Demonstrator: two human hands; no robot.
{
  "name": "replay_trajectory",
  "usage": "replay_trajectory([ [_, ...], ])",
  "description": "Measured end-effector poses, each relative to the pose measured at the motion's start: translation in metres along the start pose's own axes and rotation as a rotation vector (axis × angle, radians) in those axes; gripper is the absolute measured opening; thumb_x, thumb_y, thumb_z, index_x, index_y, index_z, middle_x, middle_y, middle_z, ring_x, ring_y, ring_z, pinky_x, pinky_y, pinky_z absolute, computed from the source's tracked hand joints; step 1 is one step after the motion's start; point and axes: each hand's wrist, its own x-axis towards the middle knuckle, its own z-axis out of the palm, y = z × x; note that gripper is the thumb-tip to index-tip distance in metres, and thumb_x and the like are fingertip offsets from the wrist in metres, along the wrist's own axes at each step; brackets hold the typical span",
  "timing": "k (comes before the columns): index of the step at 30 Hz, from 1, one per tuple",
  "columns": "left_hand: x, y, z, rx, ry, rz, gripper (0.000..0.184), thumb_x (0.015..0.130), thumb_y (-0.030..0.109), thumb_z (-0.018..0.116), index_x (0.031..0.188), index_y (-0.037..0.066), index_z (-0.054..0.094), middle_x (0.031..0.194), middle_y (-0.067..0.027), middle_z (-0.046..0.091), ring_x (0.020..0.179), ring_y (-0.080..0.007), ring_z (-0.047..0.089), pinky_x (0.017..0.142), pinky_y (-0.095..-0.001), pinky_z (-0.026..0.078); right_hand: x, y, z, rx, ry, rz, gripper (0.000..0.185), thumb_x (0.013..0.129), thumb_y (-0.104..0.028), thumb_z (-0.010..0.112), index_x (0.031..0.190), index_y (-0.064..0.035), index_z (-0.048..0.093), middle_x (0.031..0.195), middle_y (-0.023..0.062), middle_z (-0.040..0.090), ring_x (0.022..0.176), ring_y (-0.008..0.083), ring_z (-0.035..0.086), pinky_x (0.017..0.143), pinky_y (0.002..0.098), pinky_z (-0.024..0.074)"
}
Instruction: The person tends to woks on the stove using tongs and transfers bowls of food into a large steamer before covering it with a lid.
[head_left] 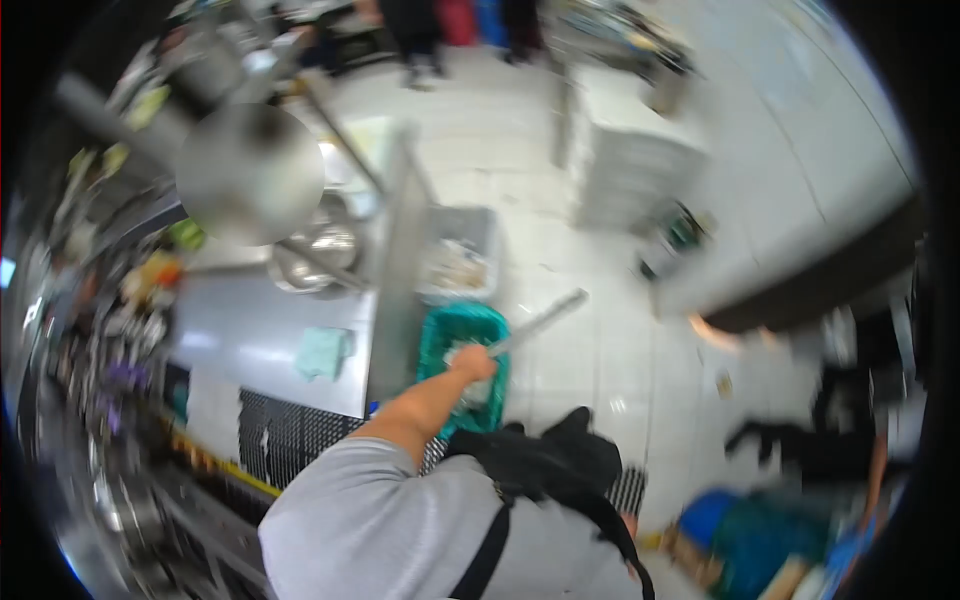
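My left hand [475, 361] is stretched forward over a bin lined with a green bag [428, 350]. Its fingers are closed around a long, thin grey tool [541, 322], which points away to the right over the floor. Blur hides what kind of tool it is. Pale stuff lies in the green-lined bin beneath the hand. Of my right hand [629, 523], only a bit of skin shows low beside my black apron [545, 465]; its fingers are hidden.
Left of the bin stands a steel counter [250, 320] with a light green cloth [322, 353] and metal bowls [318, 245]. A grey bin [490, 245] adjoins the green-lined one. A white cabinet [630, 165] stands ahead; people [415, 40] are at the far end.
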Motion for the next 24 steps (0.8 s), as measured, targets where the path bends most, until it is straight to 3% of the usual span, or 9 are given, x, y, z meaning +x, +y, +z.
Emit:
replay_trajectory([
  [1,0.007,0.008,-0.024,-0.013,0.027,-0.048,0.031,0.079,0.026,0.055,0.099,0.006,0.066,0.101,-0.0174,0.064,0.095,-0.0333,0.062,0.082,-0.0419,0.049,-0.030,0.097,0.108,-0.192,-0.215,-0.038,0.022,0.079,-0.025,0.057,0.076,-0.0030,0.056,0.065,0.0136,0.059,0.056,0.0277,0.058,0.046,0.0424,0.0418],
  [4,0.004,0.024,-0.063,-0.074,0.063,-0.194,0.031,0.079,0.025,0.056,0.100,0.005,0.066,0.102,-0.0175,0.064,0.096,-0.0328,0.062,0.083,-0.0424,0.049,0.055,0.139,0.046,0.137,-0.632,0.394,0.023,0.081,-0.025,0.055,0.079,-0.0021,0.056,0.065,0.0136,0.059,0.057,0.0274,0.058,0.045,0.0430,0.0420],
  [9,0.011,0.019,-0.047,-0.238,0.137,-0.453,0.033,0.077,0.027,0.058,0.099,0.004,0.066,0.104,-0.0179,0.064,0.095,-0.0334,0.062,0.084,-0.0429,0.049,0.280,0.183,-0.003,0.753,-0.609,1.016,0.025,0.084,-0.026,0.053,0.082,-0.0006,0.055,0.066,0.0136,0.058,0.057,0.0269,0.058,0.044,0.0440,0.0423],
  [11,0.004,0.018,-0.031,-0.297,0.111,-0.532,0.037,0.075,0.029,0.059,0.102,0.004,0.065,0.106,-0.0187,0.063,0.097,-0.0332,0.062,0.084,-0.0426,0.049,0.397,0.185,-0.035,0.755,-0.609,0.959,0.026,0.084,-0.026,0.052,0.083,-0.0003,0.054,0.066,0.0136,0.058,0.057,0.0268,0.058,0.043,0.0442,0.0423],
  [13,-0.004,0.017,0.000,-0.362,0.050,-0.615,0.042,0.073,0.031,0.058,0.105,0.004,0.063,0.108,-0.0193,0.062,0.100,-0.0327,0.060,0.086,-0.0421,0.048,0.523,0.172,-0.079,0.699,-0.469,0.729,0.026,0.089,-0.026,0.047,0.097,-0.0012,0.047,0.067,0.0142,0.057,0.045,0.0210,0.052,0.034,0.0344,0.0416],
  [15,-0.005,0.014,0.031,-0.338,0.032,-0.628,0.045,0.072,0.034,0.058,0.105,0.005,0.063,0.108,-0.0191,0.062,0.101,-0.0326,0.059,0.087,-0.0419,0.048,0.634,0.152,-0.111,0.633,-0.544,0.520,0.027,0.090,-0.026,0.045,0.107,-0.0057,0.041,0.069,0.0139,0.056,0.050,0.0233,0.056,0.035,0.0345,0.0426],
  [16,-0.014,0.032,0.023,-0.416,0.052,-0.726,0.043,0.072,0.033,0.058,0.104,0.005,0.064,0.109,-0.0186,0.062,0.102,-0.0314,0.060,0.087,-0.0421,0.047,0.683,0.137,-0.119,0.650,-0.521,0.504,0.024,0.089,-0.025,0.047,0.103,-0.0064,0.044,0.069,0.0123,0.056,0.046,0.0201,0.054,0.035,0.0320,0.0410],
  [19,0.003,0.045,0.031,-0.479,-0.102,-0.869,0.043,0.074,0.033,0.057,0.105,0.004,0.063,0.114,-0.0162,0.060,0.103,-0.0299,0.059,0.088,-0.0412,0.047,0.775,0.051,-0.153,0.752,-0.497,0.397,0.022,0.089,-0.026,0.049,0.099,-0.0058,0.049,0.069,0.0107,0.056,0.047,0.0183,0.053,0.038,0.0311,0.0429],
  [24,0.086,0.054,-0.013,-0.542,-0.143,-0.816,0.043,0.074,0.031,0.059,0.106,0.003,0.063,0.113,-0.0181,0.060,0.103,-0.0306,0.060,0.087,-0.0406,0.048,0.845,-0.088,-0.167,0.880,-0.654,0.364,0.025,0.089,-0.026,0.052,0.103,-0.0049,0.054,0.075,0.0104,0.061,0.054,0.0172,0.057,0.046,0.0317,0.0482],
])
